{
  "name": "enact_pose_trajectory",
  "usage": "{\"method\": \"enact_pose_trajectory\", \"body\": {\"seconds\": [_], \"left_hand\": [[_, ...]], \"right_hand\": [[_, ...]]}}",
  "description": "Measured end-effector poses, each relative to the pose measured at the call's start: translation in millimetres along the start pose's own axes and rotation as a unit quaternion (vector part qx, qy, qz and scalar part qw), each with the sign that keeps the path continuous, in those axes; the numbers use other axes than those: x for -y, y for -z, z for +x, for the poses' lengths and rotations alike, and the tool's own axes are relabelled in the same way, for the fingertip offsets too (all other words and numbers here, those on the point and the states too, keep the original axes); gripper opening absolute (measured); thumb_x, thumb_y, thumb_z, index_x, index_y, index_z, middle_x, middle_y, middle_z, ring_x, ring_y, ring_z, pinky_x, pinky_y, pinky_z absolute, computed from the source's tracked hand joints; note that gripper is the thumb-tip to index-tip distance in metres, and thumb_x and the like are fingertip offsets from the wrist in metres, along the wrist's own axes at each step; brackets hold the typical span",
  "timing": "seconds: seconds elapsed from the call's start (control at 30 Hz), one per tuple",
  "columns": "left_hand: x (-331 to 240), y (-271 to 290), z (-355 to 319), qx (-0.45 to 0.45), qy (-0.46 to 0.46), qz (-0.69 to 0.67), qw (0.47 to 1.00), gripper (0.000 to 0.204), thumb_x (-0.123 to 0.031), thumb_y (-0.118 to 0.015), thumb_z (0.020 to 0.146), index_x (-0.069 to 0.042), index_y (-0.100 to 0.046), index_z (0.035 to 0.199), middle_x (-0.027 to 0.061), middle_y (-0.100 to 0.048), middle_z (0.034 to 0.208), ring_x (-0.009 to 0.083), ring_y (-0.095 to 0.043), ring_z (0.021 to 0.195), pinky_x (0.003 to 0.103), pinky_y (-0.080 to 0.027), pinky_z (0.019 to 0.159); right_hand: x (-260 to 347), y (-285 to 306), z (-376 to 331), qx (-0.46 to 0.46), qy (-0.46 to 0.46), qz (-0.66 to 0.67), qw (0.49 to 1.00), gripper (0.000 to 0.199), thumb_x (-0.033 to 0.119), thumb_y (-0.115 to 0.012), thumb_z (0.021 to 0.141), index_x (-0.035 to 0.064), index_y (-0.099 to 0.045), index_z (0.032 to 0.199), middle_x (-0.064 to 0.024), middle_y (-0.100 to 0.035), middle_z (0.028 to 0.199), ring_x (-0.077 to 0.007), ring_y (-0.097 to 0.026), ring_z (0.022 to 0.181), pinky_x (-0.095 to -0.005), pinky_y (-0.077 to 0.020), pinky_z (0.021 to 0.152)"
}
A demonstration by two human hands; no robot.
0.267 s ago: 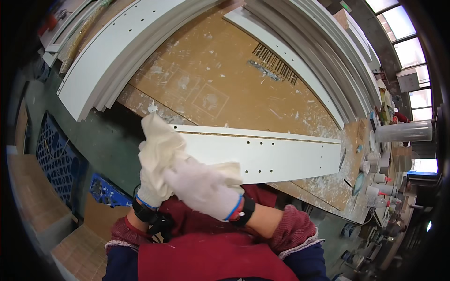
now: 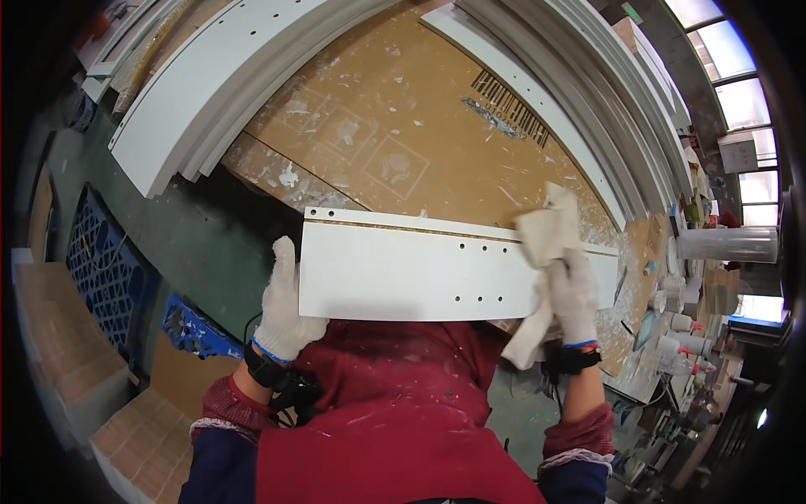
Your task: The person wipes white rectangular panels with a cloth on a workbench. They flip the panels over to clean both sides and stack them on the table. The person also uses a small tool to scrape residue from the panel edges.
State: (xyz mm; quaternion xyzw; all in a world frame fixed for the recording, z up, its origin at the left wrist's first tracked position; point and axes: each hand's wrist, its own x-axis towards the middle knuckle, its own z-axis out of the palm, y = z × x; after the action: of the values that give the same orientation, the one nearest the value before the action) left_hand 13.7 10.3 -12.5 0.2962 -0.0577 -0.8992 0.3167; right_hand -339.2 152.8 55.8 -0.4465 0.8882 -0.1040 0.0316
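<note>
A long white board (image 2: 386, 269) with drilled holes and a groove near its far edge lies across in front of me, overhanging the table on the left. My left hand (image 2: 285, 307), in a white knit glove, grips its left end, with some fingers hidden by the board. Toward the board's right end, my right hand (image 2: 575, 298), gloved as well, is closed on a cream cloth (image 2: 546, 231). The cloth lies over the board's surface, one end hanging past the near edge and another sticking up beyond the far edge.
The table's cardboard cover (image 2: 361, 118) is speckled with white flakes. Stacked white boards (image 2: 193, 92) stand at the far left, more grey-white boards (image 2: 579, 109) at the far right. Blue plastic crates (image 2: 105, 260) and cartons are at left; bottles (image 2: 672, 344) line the right side.
My right hand has swept the cloth from the board's left end to its right part. The left hand, earlier partly behind the cloth, now shows at the left end.
</note>
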Motion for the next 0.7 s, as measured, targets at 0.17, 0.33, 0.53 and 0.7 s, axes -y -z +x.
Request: {"method": "enact_pose_trajectory", "body": {"seconds": [0.17, 0.33, 0.53, 0.7], "left_hand": [[-8.1, 1.2, -1.4, 0.010, -0.144, 0.484, 0.863, 0.065, -0.053, -0.032, 0.099, 0.000, -0.040, 0.136, 0.0120, -0.056, 0.128, 0.0269, -0.054, 0.118, 0.037, -0.045, 0.096], [2.5, -11.1, 3.7, 0.060, -0.072, 0.012, 0.996, 0.049, -0.040, -0.036, 0.102, -0.001, -0.043, 0.132, 0.0132, -0.057, 0.126, 0.0278, -0.059, 0.111, 0.040, -0.048, 0.095], [-4.2, 5.4, -3.0, 0.013, -0.288, 0.570, 0.769, 0.050, -0.030, -0.046, 0.099, 0.002, -0.039, 0.138, 0.0168, -0.049, 0.136, 0.0305, -0.051, 0.123, 0.040, -0.042, 0.103], [3.8, 17.3, -1.9, -0.089, -0.215, 0.347, 0.909, 0.056, -0.007, -0.061, 0.084, 0.007, -0.041, 0.134, 0.0278, -0.052, 0.129, 0.0415, -0.051, 0.121, 0.043, -0.039, 0.105]], "right_hand": [[-97.3, 25.6, 9.6, -0.054, -0.164, 0.014, 0.985, 0.023, 0.020, -0.052, 0.090, 0.0037, -0.065, 0.101, -0.0213, -0.064, 0.102, -0.0381, -0.061, 0.090, -0.0416, -0.0479, 0.082], [58.2, -25.7, -9.0, -0.009, 0.228, -0.008, 0.974, 0.013, 0.013, -0.057, 0.083, 0.0078, -0.059, 0.095, -0.0117, -0.059, 0.082, -0.0300, -0.059, 0.074, -0.0412, -0.0490, 0.065], [168.6, -37.0, -40.5, 0.113, 0.379, 0.104, 0.912, 0.019, 0.009, -0.056, 0.075, 0.0079, -0.055, 0.094, -0.0092, -0.055, 0.086, -0.0276, -0.058, 0.079, -0.0379, -0.0491, 0.068], [37.5, -32.2, -13.5, -0.110, 0.241, 0.032, 0.964, 0.018, 0.012, -0.065, 0.081, 0.0054, -0.064, 0.098, -0.0151, -0.065, 0.088, -0.0327, -0.064, 0.079, -0.0408, -0.0527, 0.071]]}}
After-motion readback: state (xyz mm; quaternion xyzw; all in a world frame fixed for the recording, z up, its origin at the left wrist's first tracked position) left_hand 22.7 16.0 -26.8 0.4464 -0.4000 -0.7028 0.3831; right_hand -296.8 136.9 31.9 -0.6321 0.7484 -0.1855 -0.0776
